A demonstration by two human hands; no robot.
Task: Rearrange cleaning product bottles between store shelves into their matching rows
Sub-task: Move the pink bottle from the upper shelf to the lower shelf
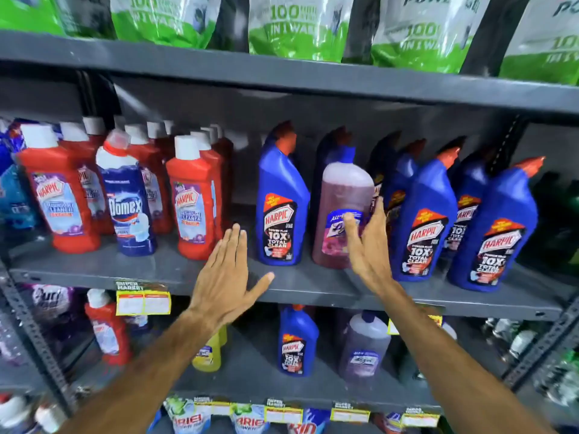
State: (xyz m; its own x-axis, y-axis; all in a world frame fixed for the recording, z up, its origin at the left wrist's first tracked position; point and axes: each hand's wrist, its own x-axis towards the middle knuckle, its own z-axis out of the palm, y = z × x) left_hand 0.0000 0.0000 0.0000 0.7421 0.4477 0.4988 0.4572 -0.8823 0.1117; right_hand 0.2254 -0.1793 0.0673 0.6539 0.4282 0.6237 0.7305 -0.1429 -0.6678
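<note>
A pink liquid bottle (340, 195) stands among the blue Harpic bottles on the middle shelf (175, 272). My right hand (368, 242) is spread open just in front of it, thumb on its label, fingers past its right side. To its left stands a blue Harpic bottle (282, 198). My left hand (227, 274) hovers open, fingers together, over the shelf's front edge left of that bottle. A blue Domex bottle (127, 195) stands among the red Harpic bottles (191, 198) on the left. The lower shelf holds one blue Harpic bottle (296, 339), a purple bottle (365, 346) and a red bottle (108, 330).
More blue Harpic bottles (423, 214) fill the right of the middle shelf. Green-and-white refill pouches (297, 26) sit on the top shelf. A yellow bottle (208, 353) stands on the lower shelf behind my left forearm. Yellow price tags (142, 302) hang on the shelf edges.
</note>
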